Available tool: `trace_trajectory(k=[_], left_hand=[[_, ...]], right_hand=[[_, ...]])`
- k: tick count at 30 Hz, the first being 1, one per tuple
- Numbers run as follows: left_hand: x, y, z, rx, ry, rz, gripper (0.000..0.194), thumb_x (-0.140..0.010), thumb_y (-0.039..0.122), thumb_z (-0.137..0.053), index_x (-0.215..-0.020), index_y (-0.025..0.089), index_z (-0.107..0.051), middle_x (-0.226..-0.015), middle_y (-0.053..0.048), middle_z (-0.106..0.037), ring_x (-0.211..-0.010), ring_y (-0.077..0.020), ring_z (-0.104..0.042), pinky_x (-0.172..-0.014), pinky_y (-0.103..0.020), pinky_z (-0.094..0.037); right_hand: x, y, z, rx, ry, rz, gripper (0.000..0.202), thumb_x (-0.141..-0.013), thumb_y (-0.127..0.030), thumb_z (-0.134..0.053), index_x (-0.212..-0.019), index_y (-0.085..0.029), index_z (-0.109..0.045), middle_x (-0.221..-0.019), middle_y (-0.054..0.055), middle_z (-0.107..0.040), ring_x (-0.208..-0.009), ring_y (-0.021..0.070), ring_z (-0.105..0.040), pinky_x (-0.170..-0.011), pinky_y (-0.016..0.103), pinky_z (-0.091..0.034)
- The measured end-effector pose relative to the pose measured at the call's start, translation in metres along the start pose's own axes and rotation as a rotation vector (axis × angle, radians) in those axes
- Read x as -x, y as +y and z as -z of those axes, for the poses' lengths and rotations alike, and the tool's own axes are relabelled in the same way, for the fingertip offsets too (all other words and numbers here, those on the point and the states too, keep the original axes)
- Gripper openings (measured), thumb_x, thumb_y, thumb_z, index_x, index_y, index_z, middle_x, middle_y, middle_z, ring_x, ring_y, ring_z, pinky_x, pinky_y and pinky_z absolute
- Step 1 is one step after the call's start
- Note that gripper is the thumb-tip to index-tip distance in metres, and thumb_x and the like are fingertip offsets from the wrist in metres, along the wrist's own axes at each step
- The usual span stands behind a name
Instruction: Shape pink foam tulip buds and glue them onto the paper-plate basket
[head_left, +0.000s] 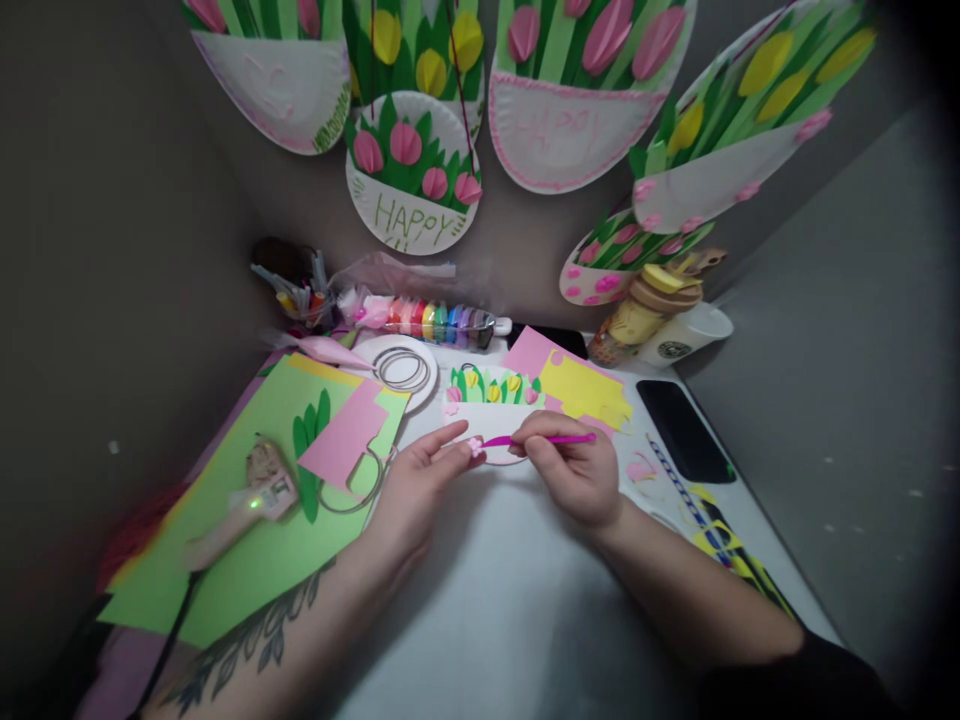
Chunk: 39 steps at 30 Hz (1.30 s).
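Between the thumb and fingers of my left hand (431, 465) is a small pink flower (475, 447). My right hand (574, 470) is closed around a thin magenta plastic tool (499, 441), whose left tip meets the flower or lies right beside it. Just behind both hands lies a white paper-plate pocket (487, 415) with green paper leaves and small pink and yellow tulips along its top. One pink flower (450, 409) sits at its upper left edge. My right hand covers part of the plate's right side.
On the left, a glue gun (247, 500) with a lit green light rests on green paper (217, 590). Pink (349, 440) and yellow paper (581, 385), a phone (686, 430), cups (682, 335) and coloured clay (442, 320) surround the work. Decorated plates (412, 215) hang on the back wall.
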<state>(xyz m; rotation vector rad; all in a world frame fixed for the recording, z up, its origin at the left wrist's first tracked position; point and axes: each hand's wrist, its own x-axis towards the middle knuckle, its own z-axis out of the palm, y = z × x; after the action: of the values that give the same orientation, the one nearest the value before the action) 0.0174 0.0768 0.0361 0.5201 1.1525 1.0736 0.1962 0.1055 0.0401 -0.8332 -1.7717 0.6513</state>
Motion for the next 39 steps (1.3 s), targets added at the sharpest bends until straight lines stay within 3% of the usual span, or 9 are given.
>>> trace_trajectory(k=[31, 39], left_hand=[[0.0005, -0.0028, 0.0009, 0.001, -0.023, -0.01, 0.051, -0.071, 0.03, -0.08, -0.117, 0.014, -0.067, -0.098, -0.011, -0.075, -0.086, -0.0177, -0.07, -0.095, -0.033, -0.046], [0.0018, 0.0019, -0.002, 0.042, -0.006, 0.014, 0.052, -0.07, 0.026, -0.08, -0.119, 0.013, -0.064, -0.1, -0.011, -0.075, -0.089, -0.0177, -0.07, -0.096, -0.032, -0.047]], right_hand=[[-0.0008, 0.0014, -0.0034, 0.056, 0.018, -0.057, 0.016, -0.088, -0.021, -0.055, -0.079, -0.019, -0.068, -0.069, 0.003, -0.072, -0.063, 0.0156, -0.068, -0.062, 0.028, -0.056], [0.0027, 0.0066, -0.0024, -0.047, 0.016, -0.055, 0.015, -0.09, -0.022, -0.053, -0.082, -0.02, -0.067, -0.069, 0.002, -0.069, -0.064, 0.0153, -0.065, -0.062, 0.03, -0.053]])
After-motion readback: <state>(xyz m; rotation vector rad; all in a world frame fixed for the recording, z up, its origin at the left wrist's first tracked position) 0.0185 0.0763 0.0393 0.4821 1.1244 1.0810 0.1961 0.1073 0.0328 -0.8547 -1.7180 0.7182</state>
